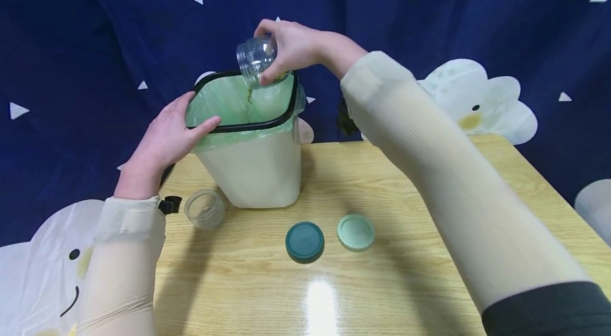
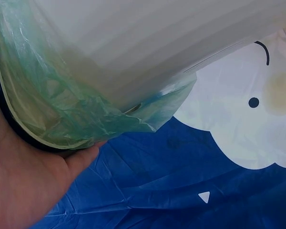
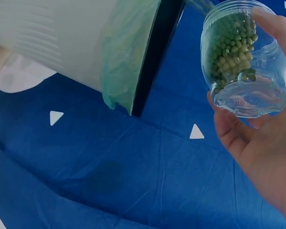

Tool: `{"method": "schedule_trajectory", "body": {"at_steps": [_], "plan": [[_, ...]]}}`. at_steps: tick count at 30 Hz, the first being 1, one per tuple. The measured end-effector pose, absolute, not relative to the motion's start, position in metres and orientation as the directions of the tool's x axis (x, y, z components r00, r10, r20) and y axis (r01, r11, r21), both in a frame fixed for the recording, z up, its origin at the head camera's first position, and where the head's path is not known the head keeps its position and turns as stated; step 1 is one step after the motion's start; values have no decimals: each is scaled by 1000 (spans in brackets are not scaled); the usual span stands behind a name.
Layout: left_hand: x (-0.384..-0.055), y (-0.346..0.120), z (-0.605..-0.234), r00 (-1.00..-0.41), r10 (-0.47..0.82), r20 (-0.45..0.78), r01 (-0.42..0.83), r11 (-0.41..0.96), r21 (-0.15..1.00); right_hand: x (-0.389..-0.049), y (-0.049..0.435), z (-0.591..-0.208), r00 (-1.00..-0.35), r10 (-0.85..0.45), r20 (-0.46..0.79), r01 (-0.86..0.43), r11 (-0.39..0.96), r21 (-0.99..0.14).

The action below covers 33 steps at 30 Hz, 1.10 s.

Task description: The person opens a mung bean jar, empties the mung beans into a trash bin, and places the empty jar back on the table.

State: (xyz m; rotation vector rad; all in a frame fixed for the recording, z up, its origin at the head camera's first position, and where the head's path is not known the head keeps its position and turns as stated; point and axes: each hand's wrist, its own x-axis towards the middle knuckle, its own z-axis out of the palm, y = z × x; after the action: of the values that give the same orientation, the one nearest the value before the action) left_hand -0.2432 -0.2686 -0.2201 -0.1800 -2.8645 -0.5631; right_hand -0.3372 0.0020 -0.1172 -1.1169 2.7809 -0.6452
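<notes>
My right hand point(image 1: 296, 47) grips a clear glass jar point(image 3: 248, 57), tipped over the mouth of a white trash bin point(image 1: 253, 171). Green beans point(image 3: 233, 43) lie along the jar's lower side, and a thin stream of them falls into the bin. A pale green liner bag point(image 1: 224, 97) covers the inside, folded over the outside under a black rim ring point(image 1: 258, 126). At the bin's left corner my left hand point(image 1: 167, 132) holds the rim, its thumb lying over the ring. The lower part of the bag's inside is hidden by the bin's front.
On the wooden table point(image 1: 248, 283), a second glass jar point(image 1: 205, 210) stands beside the bin's lower left, near my left wrist. A dark teal lid point(image 1: 304, 241) and a light green lid point(image 1: 356, 232) lie in front of the bin. Behind hangs a dark blue curtain point(image 1: 157, 18).
</notes>
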Motion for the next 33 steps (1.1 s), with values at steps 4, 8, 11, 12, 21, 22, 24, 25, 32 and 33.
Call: {"method": "schedule_trajectory", "body": {"at_steps": [4, 8, 11, 12, 21, 22, 24, 25, 32, 33], "plan": [[-243, -269, -220, -969, 73, 235, 156, 920, 360, -337, 1, -116, -726, -682, 86, -653, 645, -398], [-242, -269, -220, -970, 73, 232, 156, 919, 361, -336, 2, -115, -727, -682, 79, -653, 651, -387], [-243, -268, -219, -970, 78, 232, 161, 918, 362, -335, 3, -110, -732, -677, 82, -652, 659, -375], [-243, -268, -219, -969, 79, 233, 162, 918, 362, -335, 4, -108, -734, -674, 89, -652, 661, -372], [-245, -265, -221, -972, 83, 220, 161, 917, 364, -334, 6, -109, -737, -669, 90, -646, 660, -384], [-246, -264, -221, -972, 84, 218, 161, 917, 364, -334, 6, -110, -737, -670, 82, -645, 663, -380], [-246, -264, -222, -972, 84, 218, 160, 918, 363, -334, 6, -113, -738, -670, 77, -645, 667, -374], [-246, -264, -222, -972, 84, 221, 161, 918, 362, -335, 6, -114, -737, -671, 82, -646, 664, -375], [-246, -265, -221, -970, 84, 230, 164, 919, 359, -334, 5, -113, -739, -668, 85, -647, 669, -367], [-246, -265, -221, -970, 85, 229, 165, 919, 359, -334, 4, -113, -739, -669, 79, -646, 672, -362]]}}
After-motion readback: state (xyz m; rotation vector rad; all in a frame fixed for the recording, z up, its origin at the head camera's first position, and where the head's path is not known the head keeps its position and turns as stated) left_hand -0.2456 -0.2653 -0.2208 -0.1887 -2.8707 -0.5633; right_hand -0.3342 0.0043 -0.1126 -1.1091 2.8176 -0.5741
